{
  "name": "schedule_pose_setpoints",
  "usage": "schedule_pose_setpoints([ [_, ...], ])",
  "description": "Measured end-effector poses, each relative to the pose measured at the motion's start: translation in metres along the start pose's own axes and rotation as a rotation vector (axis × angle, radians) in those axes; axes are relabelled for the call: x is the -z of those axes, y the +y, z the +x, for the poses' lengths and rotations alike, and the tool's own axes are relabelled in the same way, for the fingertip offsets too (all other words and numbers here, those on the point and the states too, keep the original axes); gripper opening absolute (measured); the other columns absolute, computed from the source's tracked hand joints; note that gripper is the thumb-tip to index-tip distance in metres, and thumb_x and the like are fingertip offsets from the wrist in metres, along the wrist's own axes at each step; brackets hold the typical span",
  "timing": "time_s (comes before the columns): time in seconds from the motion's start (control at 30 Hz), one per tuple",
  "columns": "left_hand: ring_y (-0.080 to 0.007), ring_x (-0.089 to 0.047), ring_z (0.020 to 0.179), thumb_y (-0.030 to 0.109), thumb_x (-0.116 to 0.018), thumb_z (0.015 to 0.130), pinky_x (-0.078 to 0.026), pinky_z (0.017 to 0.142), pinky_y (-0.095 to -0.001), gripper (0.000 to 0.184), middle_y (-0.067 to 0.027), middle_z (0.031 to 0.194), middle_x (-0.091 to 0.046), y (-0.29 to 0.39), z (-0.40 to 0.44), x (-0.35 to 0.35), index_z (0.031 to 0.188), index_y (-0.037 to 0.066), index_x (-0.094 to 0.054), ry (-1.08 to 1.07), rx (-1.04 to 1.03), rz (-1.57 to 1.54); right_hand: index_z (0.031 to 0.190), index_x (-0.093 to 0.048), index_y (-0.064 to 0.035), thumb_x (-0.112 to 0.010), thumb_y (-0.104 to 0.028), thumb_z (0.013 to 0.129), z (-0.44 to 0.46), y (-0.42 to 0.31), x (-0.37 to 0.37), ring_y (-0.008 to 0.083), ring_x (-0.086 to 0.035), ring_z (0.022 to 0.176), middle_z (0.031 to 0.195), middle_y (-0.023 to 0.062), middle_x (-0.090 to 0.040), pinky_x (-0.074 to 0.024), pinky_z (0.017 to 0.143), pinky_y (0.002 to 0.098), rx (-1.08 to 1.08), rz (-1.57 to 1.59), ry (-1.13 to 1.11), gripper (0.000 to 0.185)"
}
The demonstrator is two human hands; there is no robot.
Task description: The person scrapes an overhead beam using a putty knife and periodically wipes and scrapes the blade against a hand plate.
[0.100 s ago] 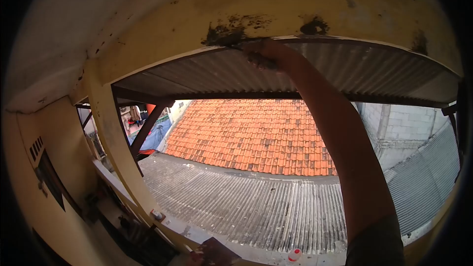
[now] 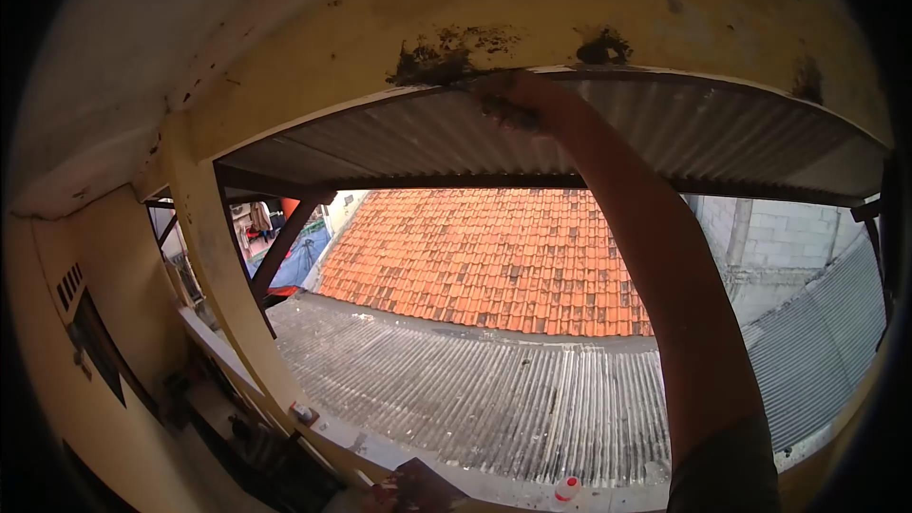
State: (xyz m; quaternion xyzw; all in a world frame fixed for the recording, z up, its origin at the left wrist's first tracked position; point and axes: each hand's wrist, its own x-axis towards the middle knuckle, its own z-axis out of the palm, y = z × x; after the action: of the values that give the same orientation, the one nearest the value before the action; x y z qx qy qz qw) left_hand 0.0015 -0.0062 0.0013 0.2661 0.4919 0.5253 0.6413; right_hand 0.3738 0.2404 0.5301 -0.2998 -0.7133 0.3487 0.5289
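My right hand (image 2: 513, 103) is raised to the lower edge of the yellow beam (image 2: 313, 85). Its fingers are curled round something dark and small that I cannot make out. Just left of the fingers, a dark, rough patch (image 2: 432, 65) marks the beam, and a second dark patch (image 2: 604, 47) lies to the right above my wrist. At the bottom edge is a dark reddish-brown flat piece (image 2: 432, 486), with mottled material at its left side, too dim to identify. My left hand cannot be made out.
Beneath the beam is a corrugated awning (image 2: 380, 138) on dark supports. A yellow post (image 2: 209, 247) stands left. Along the ledge (image 2: 494, 484) sit a bottle with a red cap (image 2: 567, 488) and a small object (image 2: 304, 413). Beyond are a grey corrugated roof (image 2: 475, 399) and orange tiles (image 2: 494, 261).
My right hand has shifted very slightly along the beam's lower edge, and my forearm has moved a little to the right. The view has barely changed otherwise.
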Motion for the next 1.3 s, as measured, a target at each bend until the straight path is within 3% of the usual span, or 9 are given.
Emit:
schedule_pose_setpoints([
  [0.2, -0.0202, -0.064, 0.074, 0.004, -0.051, 0.095, -0.054, 0.053, -0.0302, 0.03, -0.0096, 0.092, -0.064, -0.002, -0.009, -0.012, 0.125, 0.008, -0.053, -0.033, 0.005, 0.021, 0.105, -0.068, -0.0009, -0.066, -0.013, 0.095, -0.016, -0.005, 0.026, 0.0078, -0.061, 0.055, 0.077, 0.0056, -0.068, -0.0489, 0.044, 0.0196, 0.041, 0.015, -0.061, 0.016],
  [0.4, -0.0195, -0.064, 0.072, 0.003, -0.049, 0.095, -0.052, 0.05, -0.03, 0.026, -0.0095, 0.09, -0.063, -0.009, -0.006, -0.008, 0.121, 0.007, -0.053, -0.05, 0.04, -0.025, 0.108, -0.068, 0.0016, -0.066, -0.015, 0.095, -0.061, -0.026, 0.037, 0.0082, -0.058, 0.055, 0.078, 0.0059, -0.066, -0.0483, 0.044, 0.0205, -0.02, 0.011, 0.091, 0.022],
  [0.5, -0.0189, -0.063, 0.07, 0.002, -0.049, 0.095, -0.052, 0.051, -0.0292, 0.025, -0.0092, 0.089, -0.063, -0.012, -0.003, -0.009, 0.119, 0.007, -0.054, -0.007, -0.025, -0.002, 0.106, -0.07, 0.0009, -0.064, -0.019, 0.096, -0.08, -0.034, 0.036, 0.0086, -0.057, 0.056, 0.078, 0.0053, -0.066, -0.047, 0.045, 0.0217, -0.082, -0.183, 0.086, 0.023],
  [0.57, -0.0184, -0.063, 0.068, 0.002, -0.048, 0.095, -0.052, 0.051, -0.0288, 0.025, -0.009, 0.087, -0.063, -0.014, 0.004, -0.006, 0.119, 0.006, -0.054, -0.061, -0.032, -0.055, 0.097, -0.072, 0.0, -0.067, -0.02, 0.094, -0.08, -0.028, 0.04, 0.0097, -0.061, 0.054, 0.072, 0.0065, -0.067, -0.0476, 0.043, 0.0215, -0.174, -0.278, 0.18, 0.02],
  [0.7, -0.0175, -0.061, 0.064, 0.002, -0.049, 0.095, -0.051, 0.051, -0.0282, 0.022, -0.009, 0.083, -0.063, -0.02, 0.013, -0.005, 0.115, 0.005, -0.056, -0.059, 0.05, -0.051, 0.098, -0.072, 0.003, -0.068, -0.017, 0.093, -0.09, -0.004, 0.011, 0.0141, -0.062, 0.055, 0.075, 0.0125, -0.068, -0.0512, 0.048, 0.0258, -0.154, -0.177, 0.092, 0.021],
  [0.8, -0.0166, -0.058, 0.059, 0.004, -0.05, 0.095, -0.049, 0.05, -0.0279, 0.018, -0.0094, 0.08, -0.063, -0.035, 0.024, -0.003, 0.112, 0.004, -0.057, -0.126, 0.02, -0.037, 0.099, -0.069, 0.0072, -0.066, -0.018, 0.094, -0.081, 0.008, -0.021, 0.0136, -0.06, 0.058, 0.077, 0.0109, -0.066, -0.0489, 0.05, 0.0263, -0.173, -0.1, 0.143, 0.026],
  [0.97, -0.0158, -0.056, 0.056, 0.01, -0.051, 0.097, -0.047, 0.049, -0.0279, 0.016, -0.0084, 0.077, -0.063, -0.04, 0.025, -0.019, 0.113, 0.006, -0.055, -0.105, 0.122, -0.083, 0.111, -0.067, 0.0033, -0.06, -0.015, 0.098, -0.043, 0.003, -0.04, 0.0115, -0.06, 0.06, 0.081, 0.0098, -0.066, -0.0495, 0.051, 0.0255, -0.137, -0.175, -0.01, 0.023],
  [1.03, -0.0158, -0.056, 0.056, 0.01, -0.051, 0.098, -0.047, 0.049, -0.0279, 0.016, -0.0084, 0.077, -0.063, -0.04, 0.025, -0.019, 0.113, 0.006, -0.055, -0.11, 0.132, -0.084, 0.117, -0.066, 0.0004, -0.058, -0.015, 0.099, -0.016, 0.008, -0.041, 0.0098, -0.06, 0.061, 0.083, 0.0083, -0.066, -0.0488, 0.051, 0.0238, -0.004, -0.016, -0.01, 0.025],
  [1.3, -0.0157, -0.056, 0.056, 0.01, -0.052, 0.098, -0.047, 0.049, -0.0278, 0.017, -0.0084, 0.077, -0.063, -0.031, 0.03, -0.011, 0.115, 0.008, -0.054, -0.079, 0.11, -0.115, 0.111, -0.07, -0.0006, -0.062, -0.017, 0.097, 0.001, 0.003, -0.022, 0.0094, -0.059, 0.058, 0.08, 0.0061, -0.067, -0.0492, 0.049, 0.0226, 0.053, -0.215, 0.052, 0.023],
])
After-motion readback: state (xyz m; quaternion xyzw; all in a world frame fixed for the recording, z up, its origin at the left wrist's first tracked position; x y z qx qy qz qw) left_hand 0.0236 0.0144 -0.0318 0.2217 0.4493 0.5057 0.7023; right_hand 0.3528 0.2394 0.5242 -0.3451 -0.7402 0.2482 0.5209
